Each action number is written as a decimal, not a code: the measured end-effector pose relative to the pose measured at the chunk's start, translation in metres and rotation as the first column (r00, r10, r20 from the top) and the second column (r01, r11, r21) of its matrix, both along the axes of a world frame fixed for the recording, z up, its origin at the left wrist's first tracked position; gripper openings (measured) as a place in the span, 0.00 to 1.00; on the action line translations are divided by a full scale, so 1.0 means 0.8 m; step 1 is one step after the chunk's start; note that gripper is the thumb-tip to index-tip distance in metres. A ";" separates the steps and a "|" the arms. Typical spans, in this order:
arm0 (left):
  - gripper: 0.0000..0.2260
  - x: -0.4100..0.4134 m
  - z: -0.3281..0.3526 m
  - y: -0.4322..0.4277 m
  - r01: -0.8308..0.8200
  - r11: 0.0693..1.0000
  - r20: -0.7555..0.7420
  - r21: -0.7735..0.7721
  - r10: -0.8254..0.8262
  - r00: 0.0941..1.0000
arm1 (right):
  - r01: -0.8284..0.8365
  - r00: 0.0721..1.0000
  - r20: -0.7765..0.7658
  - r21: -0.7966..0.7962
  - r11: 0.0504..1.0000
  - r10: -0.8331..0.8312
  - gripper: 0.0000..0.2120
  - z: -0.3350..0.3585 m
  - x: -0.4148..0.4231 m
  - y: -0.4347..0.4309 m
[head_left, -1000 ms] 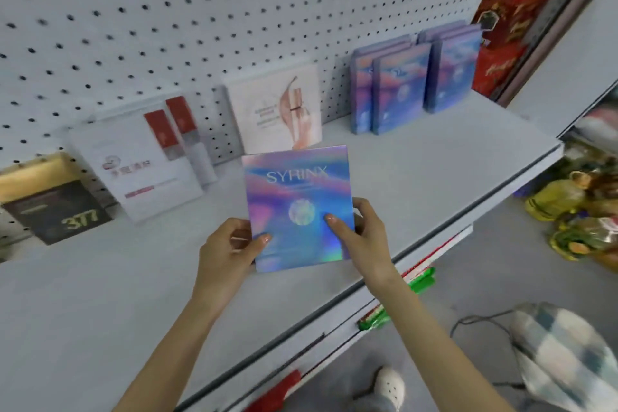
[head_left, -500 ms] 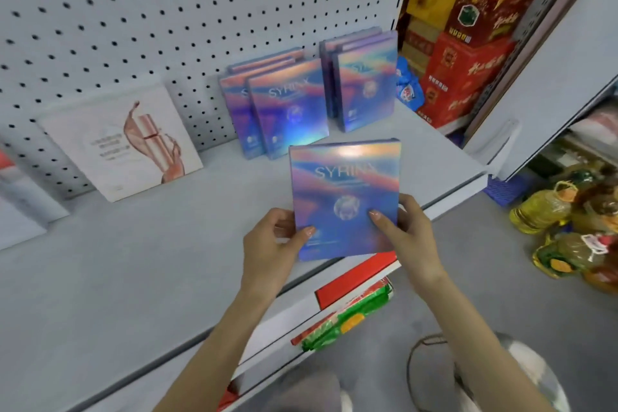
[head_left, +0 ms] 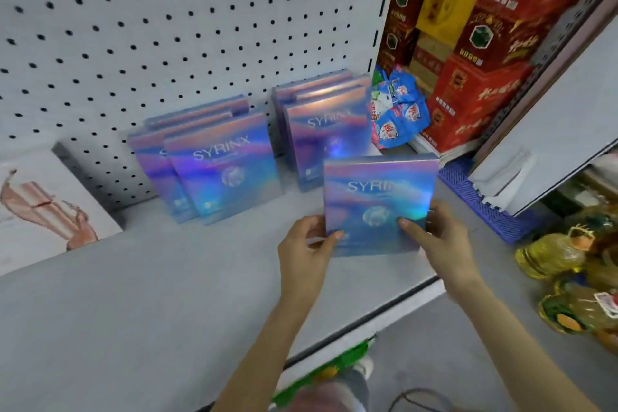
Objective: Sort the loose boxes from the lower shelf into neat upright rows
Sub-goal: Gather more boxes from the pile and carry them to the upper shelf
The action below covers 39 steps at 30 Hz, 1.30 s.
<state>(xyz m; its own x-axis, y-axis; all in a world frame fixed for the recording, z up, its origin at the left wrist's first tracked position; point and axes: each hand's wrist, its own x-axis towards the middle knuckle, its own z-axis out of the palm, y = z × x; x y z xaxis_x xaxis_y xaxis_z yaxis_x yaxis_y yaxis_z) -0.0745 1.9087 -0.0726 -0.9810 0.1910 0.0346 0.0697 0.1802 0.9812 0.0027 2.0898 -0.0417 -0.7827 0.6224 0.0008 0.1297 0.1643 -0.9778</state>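
Holographic box (head_left: 378, 197), blue-purple, is pinched upright between left hand (head_left: 306, 244) and right hand (head_left: 438, 237).

Bright, even, cool light; shadows on the shelf (head_left: 150, 294) are faint. Foil on the box (head_left: 378, 197) I hold throws rainbow glare. All is slightly soft and motion-smeared, worst along the bottom. The pegboard (head_left: 167, 27) bends toward the edges.
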 end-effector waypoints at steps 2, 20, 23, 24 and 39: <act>0.12 -0.017 -0.001 0.032 -0.016 1.000 -0.029 0.026 0.017 0.999 | -0.043 0.999 0.026 0.057 0.997 0.042 0.13 0.007 -0.023 0.038; 0.16 -0.091 0.002 0.075 -0.091 0.930 -0.378 -0.355 -0.054 0.924 | -0.250 0.965 0.099 0.068 0.966 0.243 0.16 -0.015 -0.188 0.121; 0.16 -0.095 0.009 0.079 -0.115 0.885 -0.366 -0.452 -0.067 0.928 | -0.300 0.950 0.116 0.085 0.950 0.290 0.17 -0.019 -0.193 0.127; 0.16 -0.093 0.011 0.080 -0.124 0.874 -0.348 -0.469 -0.054 0.936 | -0.317 0.944 0.123 0.084 0.945 0.306 0.15 -0.021 -0.193 0.129; 0.20 0.076 0.011 0.098 -0.385 0.868 -0.105 -0.315 0.371 0.923 | -0.412 0.908 0.125 0.100 0.906 0.400 0.21 -0.044 -0.058 0.121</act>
<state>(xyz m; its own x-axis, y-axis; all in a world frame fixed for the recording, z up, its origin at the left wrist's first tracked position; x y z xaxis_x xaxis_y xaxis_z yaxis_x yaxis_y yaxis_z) -0.0137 1.9872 -0.0641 -0.9795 -0.1867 0.0755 -0.0302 0.5067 0.8616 -0.0441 2.1869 -0.0770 -0.9674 0.2508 -0.0346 0.1215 0.3400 -0.9325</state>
